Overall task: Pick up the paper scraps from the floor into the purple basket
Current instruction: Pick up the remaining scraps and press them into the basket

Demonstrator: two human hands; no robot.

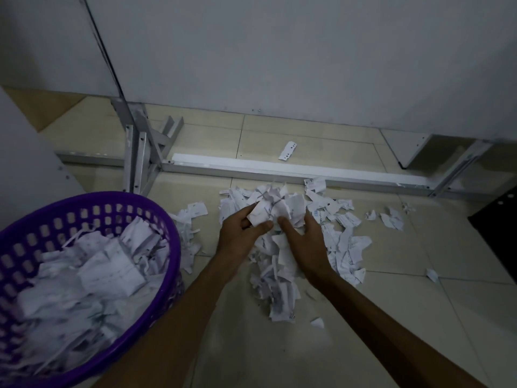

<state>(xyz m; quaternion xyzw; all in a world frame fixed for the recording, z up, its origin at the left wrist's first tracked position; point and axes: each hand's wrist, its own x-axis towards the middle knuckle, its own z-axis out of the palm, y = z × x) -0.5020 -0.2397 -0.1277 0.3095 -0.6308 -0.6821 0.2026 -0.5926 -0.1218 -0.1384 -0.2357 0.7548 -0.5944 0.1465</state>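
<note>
My left hand [240,231] and right hand [306,236] both clutch one bunch of paper scraps [272,210], fingers curled round it, above the floor pile [279,264]. Purple basket [156,208] sits left, already part full of scraps.

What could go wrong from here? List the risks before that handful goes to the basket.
1. The left hand and right hand hold a loose bunch of scraps; pieces may well drop on the way to the purple basket.
2. The basket is already heaped, so new scraps could spill over its rim.
3. The lone strip beyond the metal bar could be missed.
</note>
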